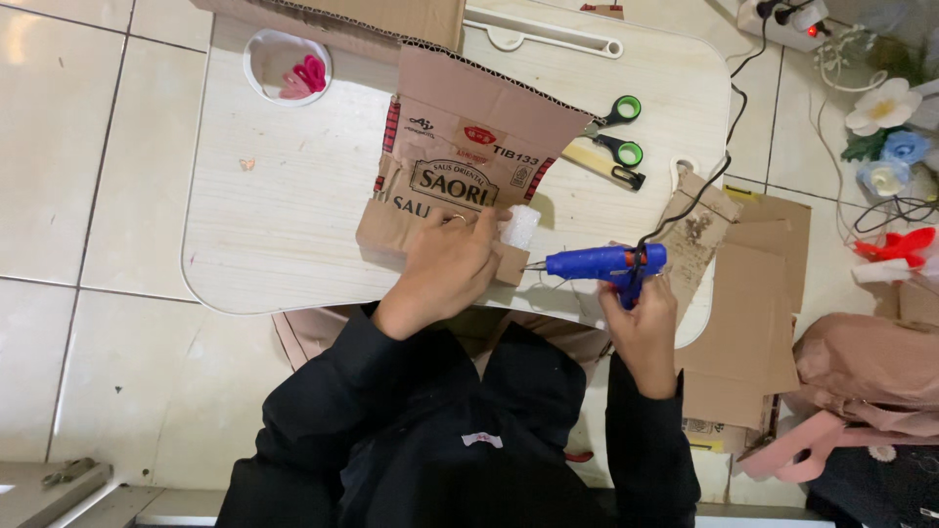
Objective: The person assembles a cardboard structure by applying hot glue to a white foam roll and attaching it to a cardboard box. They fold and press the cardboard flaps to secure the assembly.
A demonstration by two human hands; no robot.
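The left hand (452, 262) presses flat on a printed brown cardboard piece (460, 166) lying on the pale wooden table (284, 215), its grip closed over a small white foam block (519, 227) at the cardboard's near right edge. The right hand (641, 318) has its grip clamped on the handle of a blue glue gun (599, 262), nozzle pointing left, just beside the foam block. Green-handled scissors (618, 132) lie beyond on the table, and a white bowl (286, 65) holding pink pieces stands at the far left corner.
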